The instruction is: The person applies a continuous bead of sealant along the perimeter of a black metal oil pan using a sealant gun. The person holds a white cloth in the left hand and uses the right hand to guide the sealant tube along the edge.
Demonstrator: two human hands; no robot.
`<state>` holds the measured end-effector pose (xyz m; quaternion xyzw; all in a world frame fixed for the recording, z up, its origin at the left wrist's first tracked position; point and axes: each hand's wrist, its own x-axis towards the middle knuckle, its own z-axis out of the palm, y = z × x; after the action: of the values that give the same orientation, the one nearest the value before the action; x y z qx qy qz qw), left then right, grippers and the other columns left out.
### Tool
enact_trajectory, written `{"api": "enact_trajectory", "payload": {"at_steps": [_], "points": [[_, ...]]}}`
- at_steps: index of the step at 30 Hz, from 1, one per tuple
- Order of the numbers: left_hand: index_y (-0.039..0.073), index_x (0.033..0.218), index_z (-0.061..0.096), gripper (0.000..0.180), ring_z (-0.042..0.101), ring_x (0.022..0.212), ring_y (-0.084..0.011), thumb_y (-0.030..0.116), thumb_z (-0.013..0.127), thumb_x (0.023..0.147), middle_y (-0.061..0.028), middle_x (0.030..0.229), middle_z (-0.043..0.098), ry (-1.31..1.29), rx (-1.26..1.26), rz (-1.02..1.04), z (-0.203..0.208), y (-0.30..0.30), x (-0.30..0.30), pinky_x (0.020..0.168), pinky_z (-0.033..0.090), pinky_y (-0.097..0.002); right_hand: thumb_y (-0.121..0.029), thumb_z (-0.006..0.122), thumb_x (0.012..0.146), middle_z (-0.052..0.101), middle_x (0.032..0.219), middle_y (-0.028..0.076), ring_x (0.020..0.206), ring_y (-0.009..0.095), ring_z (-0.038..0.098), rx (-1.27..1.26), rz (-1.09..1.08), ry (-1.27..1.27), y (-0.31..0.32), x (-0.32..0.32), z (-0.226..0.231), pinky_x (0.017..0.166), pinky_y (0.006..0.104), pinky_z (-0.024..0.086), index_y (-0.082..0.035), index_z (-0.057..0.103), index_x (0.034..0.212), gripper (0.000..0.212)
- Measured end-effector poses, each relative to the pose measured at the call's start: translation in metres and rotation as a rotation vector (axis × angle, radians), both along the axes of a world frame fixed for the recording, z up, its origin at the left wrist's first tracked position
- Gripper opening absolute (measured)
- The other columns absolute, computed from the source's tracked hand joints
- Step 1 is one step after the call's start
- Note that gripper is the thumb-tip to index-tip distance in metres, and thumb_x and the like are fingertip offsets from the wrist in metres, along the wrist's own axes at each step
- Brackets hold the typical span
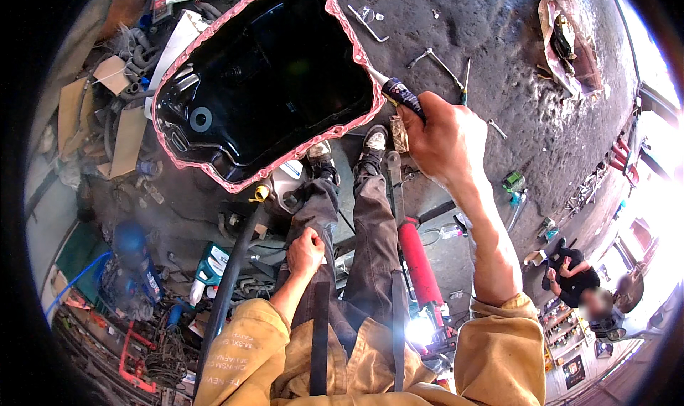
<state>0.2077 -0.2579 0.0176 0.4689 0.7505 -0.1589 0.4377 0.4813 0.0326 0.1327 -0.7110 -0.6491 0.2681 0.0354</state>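
Observation:
A black oil pan [285, 57] is at the upper left of centre, its hollow side facing me. Pinkish-red sealant [347, 30] runs around its rim, and a round magnet-like ring [200, 120] sits inside. My right hand [449, 135] grips a dark sealant tube [405, 97]. The tube's pale nozzle points at the pan's right rim; whether it touches is hard to tell. My left hand [306, 253] rests closed on my left thigh, away from the pan. The inside of that fist is hidden.
Wrenches and a thin screwdriver [465, 82] lie on the dark, uneven floor beyond my right hand. A red cylinder [422, 260] is beside my right leg. Cardboard and hoses [137, 50] clutter the left. Another person [576, 281] is at the far right.

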Motion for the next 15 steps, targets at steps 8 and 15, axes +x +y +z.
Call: {"api": "enact_trajectory", "payload": {"at_steps": [8,15], "points": [[0.013,0.089,0.062,0.009,0.068,0.081,-0.0436,0.02,0.064,0.086,-0.0193,0.081,0.07,0.008,0.009,-0.004,0.003,0.002,0.0,0.068,0.051,-0.0543,-0.034,0.07,0.087,0.063,0.064,0.02,0.063,0.042,0.064,-0.042,-0.04,0.001,-0.002,0.002,0.003,0.06,0.0512,0.049,-0.005,0.061,0.075,0.032],[0.013,0.089,0.062,0.009,0.068,0.08,-0.0434,0.021,0.065,0.086,-0.0189,0.081,0.07,0.004,0.0,-0.016,0.0,-0.001,-0.002,0.068,0.051,-0.0539,-0.035,0.07,0.089,0.059,0.066,0.02,0.066,0.043,0.061,-0.085,-0.09,-0.001,-0.013,0.009,0.004,0.059,0.0485,0.046,-0.004,0.06,0.078,0.034]]}}
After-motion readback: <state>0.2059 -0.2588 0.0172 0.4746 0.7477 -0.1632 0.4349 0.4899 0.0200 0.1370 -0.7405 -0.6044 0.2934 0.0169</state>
